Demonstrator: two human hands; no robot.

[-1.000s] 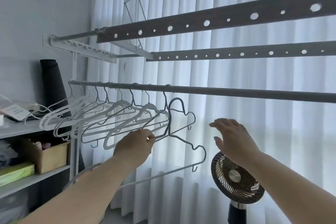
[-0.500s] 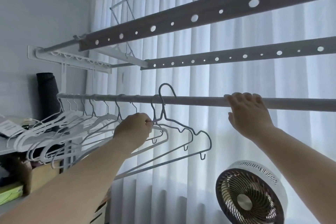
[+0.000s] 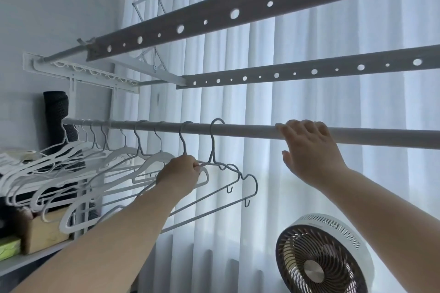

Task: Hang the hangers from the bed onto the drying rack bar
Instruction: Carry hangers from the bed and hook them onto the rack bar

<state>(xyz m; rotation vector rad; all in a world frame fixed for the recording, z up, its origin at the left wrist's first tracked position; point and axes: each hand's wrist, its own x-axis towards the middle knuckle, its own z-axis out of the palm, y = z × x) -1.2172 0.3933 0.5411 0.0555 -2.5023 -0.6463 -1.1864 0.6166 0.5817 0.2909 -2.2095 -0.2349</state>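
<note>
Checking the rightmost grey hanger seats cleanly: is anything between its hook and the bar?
Nothing visible. The grey hanger has its hook looped over the bar, with the left hand pinching its neck. The right hand holds the bar farther right, clear of the hook.

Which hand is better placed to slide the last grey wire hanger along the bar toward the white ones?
Left. The left hand pinches the thin grey wire hanger under its hook, beside the white plastic hangers. The right hand grips the round grey metal bar farther right.
</note>
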